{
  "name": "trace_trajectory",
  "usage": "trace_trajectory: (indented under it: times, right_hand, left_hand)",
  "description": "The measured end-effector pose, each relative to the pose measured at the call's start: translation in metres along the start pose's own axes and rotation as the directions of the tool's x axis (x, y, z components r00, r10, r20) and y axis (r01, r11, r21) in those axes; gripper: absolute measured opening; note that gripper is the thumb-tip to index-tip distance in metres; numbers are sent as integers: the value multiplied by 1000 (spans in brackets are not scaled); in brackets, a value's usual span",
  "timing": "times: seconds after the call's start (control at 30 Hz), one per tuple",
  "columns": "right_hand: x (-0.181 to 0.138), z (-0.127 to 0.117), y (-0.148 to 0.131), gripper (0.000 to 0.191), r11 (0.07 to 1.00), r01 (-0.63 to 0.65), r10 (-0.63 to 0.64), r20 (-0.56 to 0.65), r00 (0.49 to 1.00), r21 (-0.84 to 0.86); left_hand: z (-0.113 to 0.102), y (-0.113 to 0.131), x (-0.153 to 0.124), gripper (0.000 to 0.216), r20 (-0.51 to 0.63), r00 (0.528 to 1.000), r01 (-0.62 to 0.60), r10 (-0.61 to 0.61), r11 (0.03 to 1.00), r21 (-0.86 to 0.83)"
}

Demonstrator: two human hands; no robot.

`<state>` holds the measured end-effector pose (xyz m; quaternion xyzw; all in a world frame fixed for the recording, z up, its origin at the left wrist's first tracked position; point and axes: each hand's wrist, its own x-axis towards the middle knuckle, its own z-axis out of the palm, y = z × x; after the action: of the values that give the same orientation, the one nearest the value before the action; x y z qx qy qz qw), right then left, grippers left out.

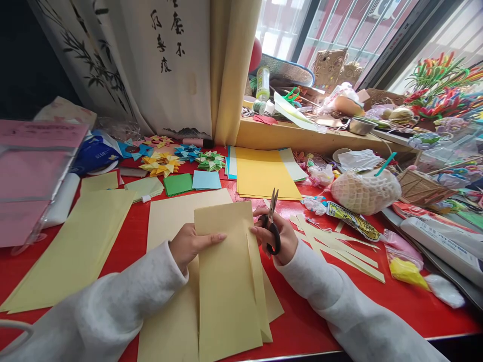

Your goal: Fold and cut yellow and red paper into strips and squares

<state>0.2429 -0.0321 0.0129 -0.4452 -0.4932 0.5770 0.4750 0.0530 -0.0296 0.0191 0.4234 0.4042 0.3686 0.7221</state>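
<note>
My left hand [194, 245] grips a folded sheet of pale yellow paper [228, 296], thumb on top and fingers hidden behind it. A narrow flap stands along the paper's right side. Black-handled scissors [272, 223] hang in my right hand [287, 240], blades pointing up, while the thumb and fingertips of that hand touch the paper's right edge. Beneath lie larger pale yellow sheets [166, 216] on the red table. Cut paper strips [350, 256] lie scattered right of my right hand.
A stack of long pale yellow paper [83, 241] lies at left. Behind are green squares [178, 184], blue squares [206, 180], folded paper stars [161, 163] and orange-yellow sheets [264, 173]. A netted foam-wrapped object [366, 191] and craft clutter crowd the right side and windowsill.
</note>
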Motion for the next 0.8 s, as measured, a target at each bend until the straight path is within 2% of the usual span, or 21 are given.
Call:
trace_trajectory:
  times: [0.3,0.43,0.53,0.63,0.7,0.8]
  right_hand:
    - [-1,1,2,30,1000,28,-28,4,1000,-12]
    - [0,-3,-1,31,994,90,-94,-70,993,-61]
    - [-2,-5,-12,34,989,102,-112,-89,990,-105]
    - [-9,-3,-24,35,985,9,8,100,995,-171]
    - [-14,0,-29,33,964,-85,147,241,959,-251]
    - [-18,5,-28,31,906,-214,331,298,895,-365]
  left_hand:
    - [3,2,0,29,-59,998,17,-16,1000,13]
    - [1,1,0,29,-47,999,1,1,1000,28]
    - [2,1,0,31,-120,993,-15,18,1000,26]
    - [2,1,0,30,-182,982,-47,53,998,36]
    - [1,1,1,29,-189,977,-91,99,995,52]
    - [-2,1,2,28,-207,968,-129,140,990,64]
